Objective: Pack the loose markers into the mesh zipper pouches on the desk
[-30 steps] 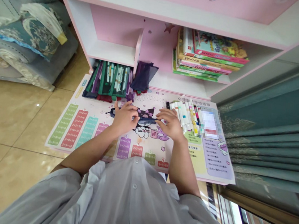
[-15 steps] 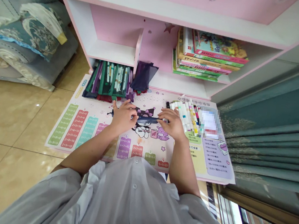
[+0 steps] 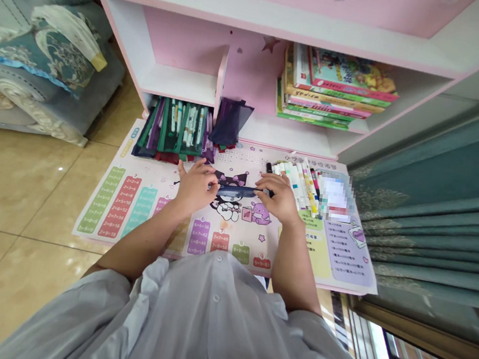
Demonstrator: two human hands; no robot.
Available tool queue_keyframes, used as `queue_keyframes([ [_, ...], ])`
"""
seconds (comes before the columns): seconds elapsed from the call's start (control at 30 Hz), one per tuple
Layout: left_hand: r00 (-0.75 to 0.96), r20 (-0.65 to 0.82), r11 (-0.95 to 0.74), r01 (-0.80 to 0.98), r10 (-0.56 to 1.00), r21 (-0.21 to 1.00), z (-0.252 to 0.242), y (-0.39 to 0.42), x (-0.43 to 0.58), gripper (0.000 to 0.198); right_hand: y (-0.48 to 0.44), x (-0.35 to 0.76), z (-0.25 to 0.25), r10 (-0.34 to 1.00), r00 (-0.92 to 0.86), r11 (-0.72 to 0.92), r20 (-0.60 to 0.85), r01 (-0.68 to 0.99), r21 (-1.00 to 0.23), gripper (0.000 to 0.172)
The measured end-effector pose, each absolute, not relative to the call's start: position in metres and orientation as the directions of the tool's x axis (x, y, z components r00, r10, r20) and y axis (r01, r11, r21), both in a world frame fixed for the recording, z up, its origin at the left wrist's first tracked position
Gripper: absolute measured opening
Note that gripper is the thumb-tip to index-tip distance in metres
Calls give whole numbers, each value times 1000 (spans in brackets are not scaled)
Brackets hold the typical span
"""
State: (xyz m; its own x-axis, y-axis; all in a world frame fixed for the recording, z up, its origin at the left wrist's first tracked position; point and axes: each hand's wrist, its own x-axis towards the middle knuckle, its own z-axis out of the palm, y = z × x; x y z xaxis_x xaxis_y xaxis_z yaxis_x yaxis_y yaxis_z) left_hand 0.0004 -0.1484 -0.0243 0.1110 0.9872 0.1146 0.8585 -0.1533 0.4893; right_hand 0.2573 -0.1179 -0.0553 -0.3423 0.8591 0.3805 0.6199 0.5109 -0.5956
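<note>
Stretched between my two hands is a narrow, dark blue mesh pouch [image 3: 236, 191], low over the printed desk mat. My left hand [image 3: 196, 189] pinches its left end between thumb and fingers, and a thin dark cord pokes out past that hand. At the other end my right hand [image 3: 279, 198] pinches the pouch, and a dark bit shows by its fingers. Whether anything lies inside the pouch I cannot make out. Several white markers [image 3: 295, 182] with coloured ends lie in a row just beyond my right hand.
Filled green and purple mesh pouches [image 3: 180, 128] of markers are piled at the back left. Dark blue pouches [image 3: 229, 123] lean beside the shelf divider [image 3: 221, 81]. Stacked books [image 3: 333, 92] occupy the pink shelf's right side. The mat [image 3: 239, 249] carries multiplication tables; a curtain [image 3: 440, 210] hangs right.
Both hands keep hold of the pouch and stay almost in place. My left hand has shifted very slightly left, and the right fingers have moved slightly along the pouch.
</note>
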Motion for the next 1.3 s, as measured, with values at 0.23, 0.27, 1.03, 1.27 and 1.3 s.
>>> queue_keyframes([
  [0.23, 96, 101, -134, 863, 990, 487, -21, -148, -2, 17, -116, 261, -56, 862, -320, 504, 393, 621, -600, 13],
  [0.27, 97, 103, -135, 863, 990, 487, -21, -148, -2, 17, -116, 262, -57, 862, -321, 505, 393, 621, -599, 12],
  [1.03, 47, 80, -81, 856, 996, 511, -16, -145, -7, 17, -114, 271, -54, 871, -277, 481, 405, 644, -595, 13],
  [1.27, 44, 87, -82, 859, 995, 506, -18, -144, -9, 15, -114, 271, -54, 874, -270, 475, 404, 650, -593, 14],
  [1.3, 41, 87, -80, 858, 995, 507, -18, -143, -10, 16, -114, 271, -54, 875, -266, 472, 404, 653, -592, 14],
])
